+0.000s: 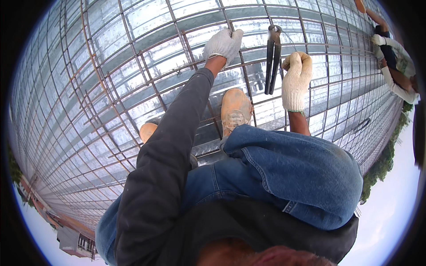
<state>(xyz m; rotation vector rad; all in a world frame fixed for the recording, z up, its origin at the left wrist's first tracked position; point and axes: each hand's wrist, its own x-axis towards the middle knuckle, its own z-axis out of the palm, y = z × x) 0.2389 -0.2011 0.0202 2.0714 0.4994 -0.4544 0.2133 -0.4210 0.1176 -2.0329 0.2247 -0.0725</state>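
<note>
In a grey-white knit glove, my left hand [223,47] is closed around a steel bar of the rebar mesh [245,80]. My right hand [297,80], in a cream knit glove, has its fingers curled into a pinch. A thin wire [289,39] runs from near the pincers' head down to those fingers. Between my hands is a pair of end-cutting pincers [272,60], head away from me, dark handles toward me; it seems to rest on the mesh, and neither hand touches it.
Shiny ribbed metal decking [155,48] lies beneath the bar grid. My tan boot [235,111] stands on it between the bars. At the far right another person [395,62] in white gloves bends over the mesh. A dark loop [361,125] lies at right.
</note>
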